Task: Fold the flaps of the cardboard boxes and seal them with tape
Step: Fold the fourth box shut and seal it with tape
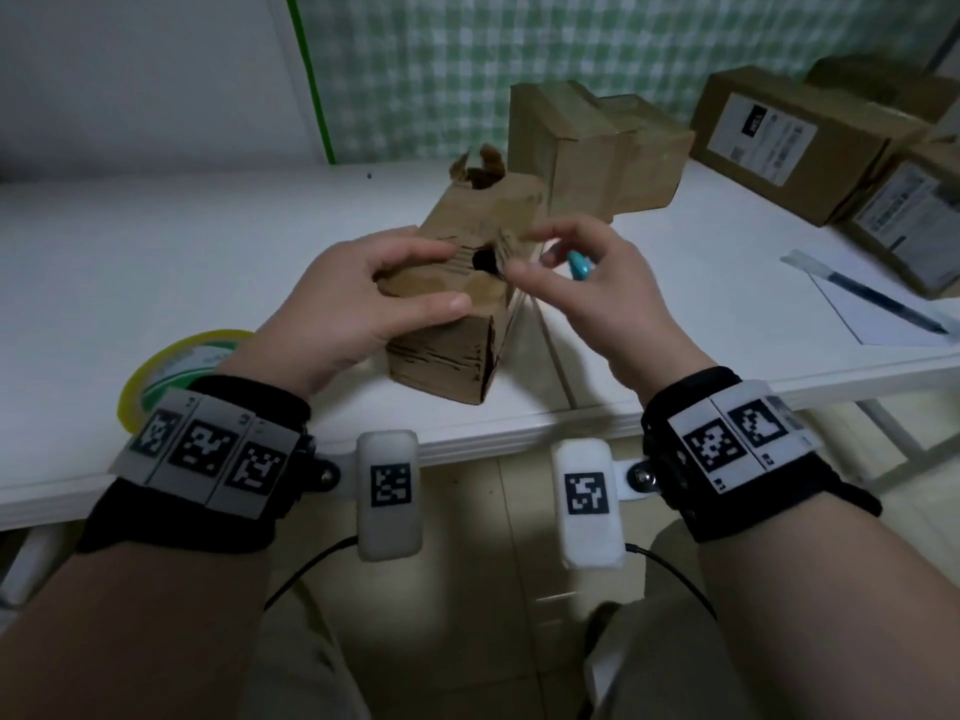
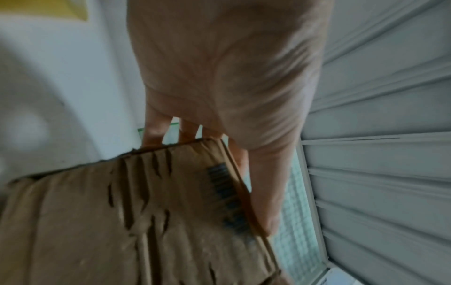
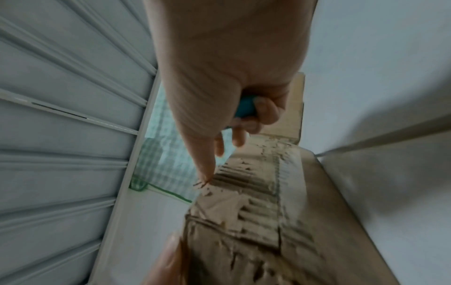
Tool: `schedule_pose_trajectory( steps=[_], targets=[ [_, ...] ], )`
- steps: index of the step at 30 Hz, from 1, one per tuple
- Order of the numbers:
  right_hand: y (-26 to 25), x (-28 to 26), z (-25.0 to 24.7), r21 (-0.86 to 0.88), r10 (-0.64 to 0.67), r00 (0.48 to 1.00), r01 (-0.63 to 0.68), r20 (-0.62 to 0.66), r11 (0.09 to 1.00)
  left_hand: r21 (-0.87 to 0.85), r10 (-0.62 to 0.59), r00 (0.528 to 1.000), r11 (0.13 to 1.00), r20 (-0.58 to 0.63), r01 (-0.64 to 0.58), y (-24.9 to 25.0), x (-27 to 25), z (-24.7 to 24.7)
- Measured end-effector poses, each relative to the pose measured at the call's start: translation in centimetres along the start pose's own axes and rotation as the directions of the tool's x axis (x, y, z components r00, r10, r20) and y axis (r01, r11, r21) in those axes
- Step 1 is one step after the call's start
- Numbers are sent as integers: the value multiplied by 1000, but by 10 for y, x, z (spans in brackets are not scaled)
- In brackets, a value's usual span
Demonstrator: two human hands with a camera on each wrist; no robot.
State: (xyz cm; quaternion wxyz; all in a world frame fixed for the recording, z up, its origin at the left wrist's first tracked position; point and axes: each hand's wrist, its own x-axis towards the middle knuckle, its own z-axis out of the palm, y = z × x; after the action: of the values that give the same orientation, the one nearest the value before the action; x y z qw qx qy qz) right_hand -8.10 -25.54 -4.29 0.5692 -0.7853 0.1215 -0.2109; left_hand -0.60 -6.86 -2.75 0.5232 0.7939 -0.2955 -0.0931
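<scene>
A small worn cardboard box (image 1: 457, 350) with a dark hole in its top stands near the front of the white table (image 1: 156, 262). My left hand (image 1: 450, 277) grips its top from the left, fingers over the top and thumb on the near side; the box (image 2: 146, 221) fills the lower left wrist view. My right hand (image 1: 525, 256) is at the box's right top edge, thumb and forefinger stretched toward the torn flap, while its other fingers curl round a teal tool (image 1: 577, 265), also seen as the teal tool (image 3: 245, 108). A yellow-green tape roll (image 1: 171, 371) lies left of my left wrist.
A taped brown box (image 1: 587, 148) stands just behind the worn one. Labelled boxes (image 1: 789, 142) are stacked at the back right. A pen (image 1: 872, 298) lies on white paper at the right. The table's front edge (image 1: 519, 433) runs close to my wrists.
</scene>
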Motion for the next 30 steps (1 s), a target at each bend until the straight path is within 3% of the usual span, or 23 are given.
schedule_pose_trajectory(
  steps=[3,8,12,15,18,23,30],
  targets=[
    [4,8,-1,-87,-92,995,89,-33,992,112,53,998,992,28,-56,0,0,3],
    [7,11,12,-130,-108,994,108,10,986,446,82,991,894,-107,-26,3,-4,13],
    [5,10,18,-98,-139,990,138,-4,986,482,71,989,876,-132,1,1,-4,17],
    [4,8,12,-164,-165,984,152,-69,975,452,69,996,891,-56,-37,0,-4,6],
    [-2,4,5,-305,-240,961,188,-141,934,257,62,998,965,-20,-55,1,-8,-9],
    [-19,-6,10,-490,-340,937,258,-85,833,79,18,999,997,27,-20,-2,-10,-19],
    [-21,-1,15,-582,-340,940,287,20,761,78,58,993,996,-101,-50,-1,-5,-7]
  ],
)
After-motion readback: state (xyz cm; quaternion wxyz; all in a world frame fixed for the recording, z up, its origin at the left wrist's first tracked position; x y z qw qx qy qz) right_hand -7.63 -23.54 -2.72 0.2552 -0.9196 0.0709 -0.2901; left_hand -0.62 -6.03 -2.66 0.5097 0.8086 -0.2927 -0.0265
